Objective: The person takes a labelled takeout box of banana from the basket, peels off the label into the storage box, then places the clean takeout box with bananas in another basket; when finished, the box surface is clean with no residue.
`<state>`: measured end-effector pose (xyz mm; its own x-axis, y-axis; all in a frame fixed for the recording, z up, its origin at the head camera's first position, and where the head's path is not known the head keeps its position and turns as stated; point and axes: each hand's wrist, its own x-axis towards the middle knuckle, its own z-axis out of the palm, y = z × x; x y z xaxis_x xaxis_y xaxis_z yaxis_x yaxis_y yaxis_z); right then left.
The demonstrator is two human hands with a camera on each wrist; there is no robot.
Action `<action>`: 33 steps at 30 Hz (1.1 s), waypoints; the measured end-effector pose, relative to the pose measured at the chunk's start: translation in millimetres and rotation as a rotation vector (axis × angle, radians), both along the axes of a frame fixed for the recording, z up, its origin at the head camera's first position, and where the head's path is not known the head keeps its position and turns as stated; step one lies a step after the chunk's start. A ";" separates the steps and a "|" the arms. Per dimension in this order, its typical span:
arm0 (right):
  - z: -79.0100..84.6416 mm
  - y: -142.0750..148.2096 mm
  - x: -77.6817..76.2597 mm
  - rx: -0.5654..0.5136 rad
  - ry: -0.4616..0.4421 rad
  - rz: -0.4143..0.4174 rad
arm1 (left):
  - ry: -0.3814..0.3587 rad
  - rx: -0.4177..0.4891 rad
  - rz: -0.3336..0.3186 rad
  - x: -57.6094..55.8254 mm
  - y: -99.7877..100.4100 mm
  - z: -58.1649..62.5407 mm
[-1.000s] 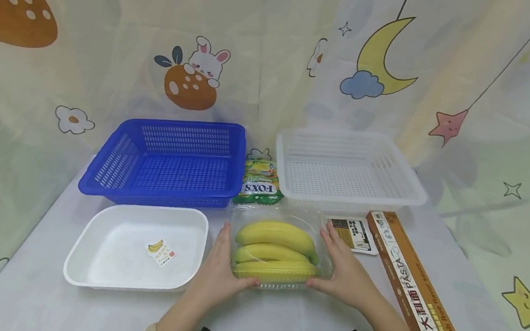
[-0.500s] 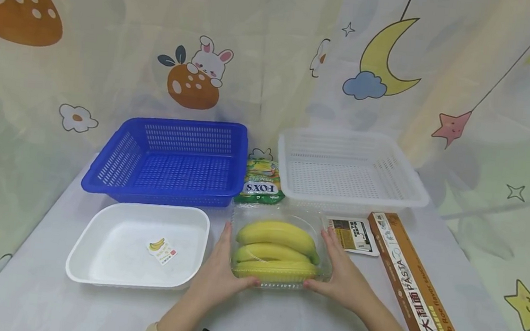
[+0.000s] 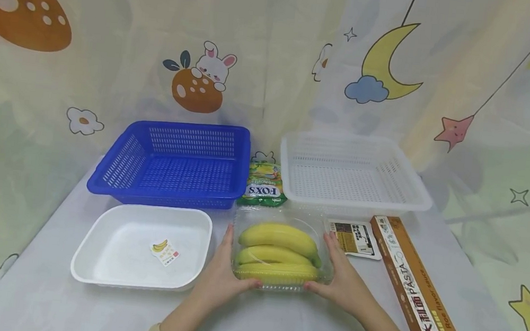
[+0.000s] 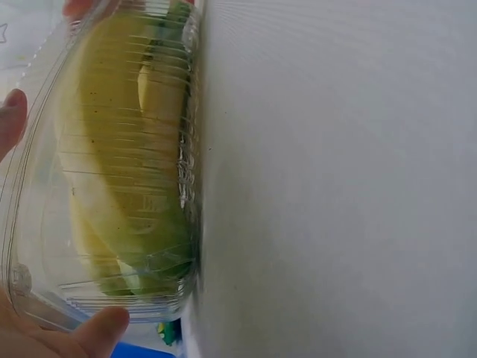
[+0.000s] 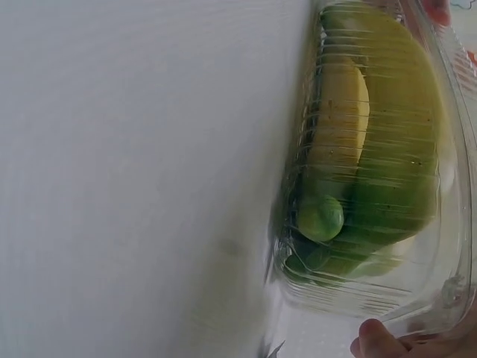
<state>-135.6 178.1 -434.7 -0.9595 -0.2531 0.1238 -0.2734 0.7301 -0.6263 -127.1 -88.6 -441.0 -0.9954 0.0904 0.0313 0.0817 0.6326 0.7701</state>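
A clear plastic clamshell box (image 3: 298, 218) with several bananas (image 3: 279, 236) inside stands at the front middle of the table. My left hand (image 3: 222, 273) holds its left side, thumb at the front edge and fingers along the wall. On the opposite side my right hand (image 3: 343, 274) grips it the same way. In the left wrist view the ridged box wall (image 4: 45, 246) is close against the white cloth, with a fingertip (image 4: 104, 328) pressed at the corner. Green banana ends (image 5: 320, 218) show through the plastic in the right wrist view.
Left of the box is a white tray (image 3: 113, 247) with a banana-picture card (image 3: 164, 252) in it. Behind are a blue basket (image 3: 172, 178), a green FOX'S bag (image 3: 264, 184) and a white basket (image 3: 355, 174). A flat packet (image 3: 356, 239) and a long pasta box (image 3: 421, 290) lie to the right.
The head view has shifted slightly, so the whole scene sits a little further right and lower. Both hands and the box keep their places on the table.
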 end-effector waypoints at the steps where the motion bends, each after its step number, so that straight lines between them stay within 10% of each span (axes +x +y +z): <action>1: -0.1 -0.1 0.1 -0.004 0.001 -0.002 | 0.000 -0.004 -0.001 0.1 -0.1 -0.1; 11: 14.9 -0.5 14.1 -0.025 0.002 -0.022 | 0.042 -0.052 -0.014 9.1 -0.6 9.1; 22: 50.9 -8.0 37.1 -0.056 -0.059 -0.044 | 0.018 -0.099 0.001 27.9 -9.9 49.9; 33: 97.0 -45.4 11.4 -0.024 0.008 -0.032 | 0.008 -0.116 -0.017 4.0 -52.5 101.8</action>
